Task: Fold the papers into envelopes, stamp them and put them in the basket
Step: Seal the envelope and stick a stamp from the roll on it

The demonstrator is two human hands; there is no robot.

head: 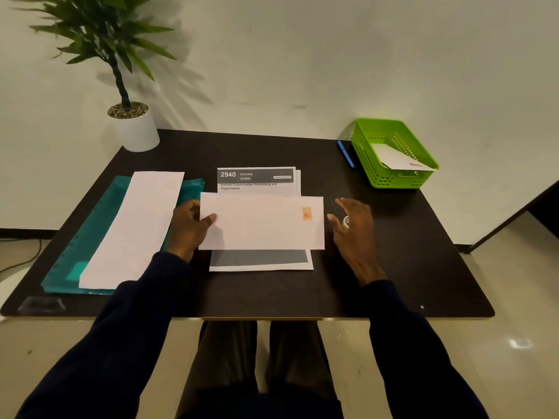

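Observation:
A white envelope point(263, 223) with an orange stamp point(307, 213) near its right end lies flat in the middle of the dark table, on top of a printed sheet point(257, 180). My left hand point(189, 226) grips the envelope's left edge, thumb on top. My right hand point(354, 229) hovers just right of the envelope, fingers spread, with a small white object point(346, 221) tucked against the fingers. A green basket point(393, 152) at the back right holds one stamped envelope point(399, 160).
A long white folded paper point(133, 228) rests on a teal plastic folder point(78, 258) at the left. A blue pen point(346, 154) lies beside the basket. A potted plant point(133, 128) stands at the back left corner. The table's front edge is near my lap.

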